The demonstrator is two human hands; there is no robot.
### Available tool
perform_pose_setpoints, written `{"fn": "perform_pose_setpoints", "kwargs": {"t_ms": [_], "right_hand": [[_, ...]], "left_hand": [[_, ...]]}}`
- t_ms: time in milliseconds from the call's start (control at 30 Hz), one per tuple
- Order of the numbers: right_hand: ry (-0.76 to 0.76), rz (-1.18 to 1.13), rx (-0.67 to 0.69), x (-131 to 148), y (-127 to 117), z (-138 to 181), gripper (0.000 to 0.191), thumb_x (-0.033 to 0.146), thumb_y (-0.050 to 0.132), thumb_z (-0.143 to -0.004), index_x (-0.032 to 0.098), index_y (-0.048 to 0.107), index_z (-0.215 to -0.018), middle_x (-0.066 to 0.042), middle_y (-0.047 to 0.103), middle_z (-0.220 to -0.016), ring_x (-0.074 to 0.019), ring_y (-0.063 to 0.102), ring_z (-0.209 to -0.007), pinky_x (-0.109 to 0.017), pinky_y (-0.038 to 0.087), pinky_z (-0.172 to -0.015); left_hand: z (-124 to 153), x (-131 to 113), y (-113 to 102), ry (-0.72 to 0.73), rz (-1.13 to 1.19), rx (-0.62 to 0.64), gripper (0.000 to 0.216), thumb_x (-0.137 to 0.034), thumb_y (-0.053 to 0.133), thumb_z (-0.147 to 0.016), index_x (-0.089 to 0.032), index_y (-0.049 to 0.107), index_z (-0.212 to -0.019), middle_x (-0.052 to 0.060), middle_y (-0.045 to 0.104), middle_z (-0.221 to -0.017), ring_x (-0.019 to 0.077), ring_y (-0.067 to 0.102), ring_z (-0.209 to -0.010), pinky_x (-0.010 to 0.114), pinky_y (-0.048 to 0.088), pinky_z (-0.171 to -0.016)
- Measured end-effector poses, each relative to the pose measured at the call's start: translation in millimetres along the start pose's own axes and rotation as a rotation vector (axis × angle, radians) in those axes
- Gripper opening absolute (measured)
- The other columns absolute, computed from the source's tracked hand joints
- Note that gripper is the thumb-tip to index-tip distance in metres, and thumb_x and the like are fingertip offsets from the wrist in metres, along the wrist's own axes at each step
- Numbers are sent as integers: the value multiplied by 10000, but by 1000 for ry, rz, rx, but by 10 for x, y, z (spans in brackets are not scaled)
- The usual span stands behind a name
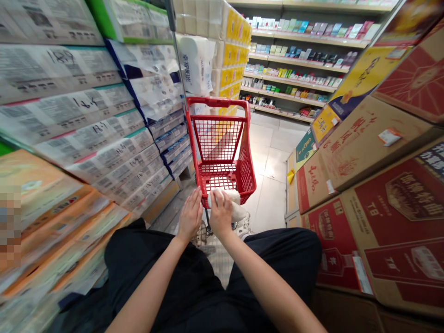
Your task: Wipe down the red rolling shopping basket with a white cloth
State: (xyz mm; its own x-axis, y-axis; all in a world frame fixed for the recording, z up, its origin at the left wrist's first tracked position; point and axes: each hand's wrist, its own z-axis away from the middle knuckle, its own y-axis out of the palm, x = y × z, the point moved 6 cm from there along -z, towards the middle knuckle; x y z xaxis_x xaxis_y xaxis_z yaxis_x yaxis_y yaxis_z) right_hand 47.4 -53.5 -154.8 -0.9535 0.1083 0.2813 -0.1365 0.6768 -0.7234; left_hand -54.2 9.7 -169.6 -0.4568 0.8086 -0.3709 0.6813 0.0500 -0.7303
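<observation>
A red plastic shopping basket on wheels (247, 171) stands on the floor in front of my knees, its long pull handle standing upright at the far left corner. No goods show inside it. My right hand (221, 213) is closed over a white cloth (233, 198), pressing it on the basket's near rim, and part of the cloth hangs down outside. Beside it, my left hand (190, 215) lies with fingers stretched out, the tips at the near left corner of the rim. Whether its fingertips press on the basket is hard to see.
Stacked packs with handwritten prices (93, 104) line the left side, with tissue packs (237, 51) beyond. Cardboard cartons (347, 138) rise close on the right. Shelves of small boxes (305, 55) stand at the back. Pale floor tiles (267, 185) run between.
</observation>
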Motion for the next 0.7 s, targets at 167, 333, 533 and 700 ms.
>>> {"fn": "perform_pose_setpoints", "kwargs": {"t_ms": [167, 333, 533, 700], "right_hand": [[-54, 36, 34, 233, 155, -102, 503, 185, 510, -924, 158, 459, -1424, -109, 521, -1397, -281, 365, -1315, -474, 347, -1107], [-311, 53, 58, -233, -50, -4, 520, 134, 450, -929, 209, 444, -1443, -60, 521, -1423, -245, 357, -1359, -426, 330, -1127], [-347, 59, 63, -1250, -493, -15, 510, 93, 421, -922, 220, 497, -1410, -79, 554, -1393, -252, 398, -1352, -464, 400, -1110], [-315, -15, 75, -1425, -582, -33, 497, 80, 387, -924, 208, 526, -1384, -92, 564, -1371, -246, 410, -1354, -488, 412, -1126]], "left_hand": [[3, 34, -1, 26, -25, 45, 571, -221, 322, -998, -238, 170, -1548, 87, 330, -1569, 221, 278, -1465, 464, 302, -1174], [-4, 0, -20, 17, -37, 37, 579, -197, 315, -993, -239, 161, -1549, 77, 318, -1576, 214, 262, -1471, 466, 301, -1175], [-17, -24, -27, 6, -25, 31, 578, -196, 315, -991, -247, 170, -1548, 70, 324, -1573, 214, 270, -1468, 462, 306, -1175], [-22, -24, -30, -5, -8, 18, 578, -194, 314, -991, -251, 169, -1548, 68, 316, -1577, 210, 276, -1466, 463, 307, -1176]]}}
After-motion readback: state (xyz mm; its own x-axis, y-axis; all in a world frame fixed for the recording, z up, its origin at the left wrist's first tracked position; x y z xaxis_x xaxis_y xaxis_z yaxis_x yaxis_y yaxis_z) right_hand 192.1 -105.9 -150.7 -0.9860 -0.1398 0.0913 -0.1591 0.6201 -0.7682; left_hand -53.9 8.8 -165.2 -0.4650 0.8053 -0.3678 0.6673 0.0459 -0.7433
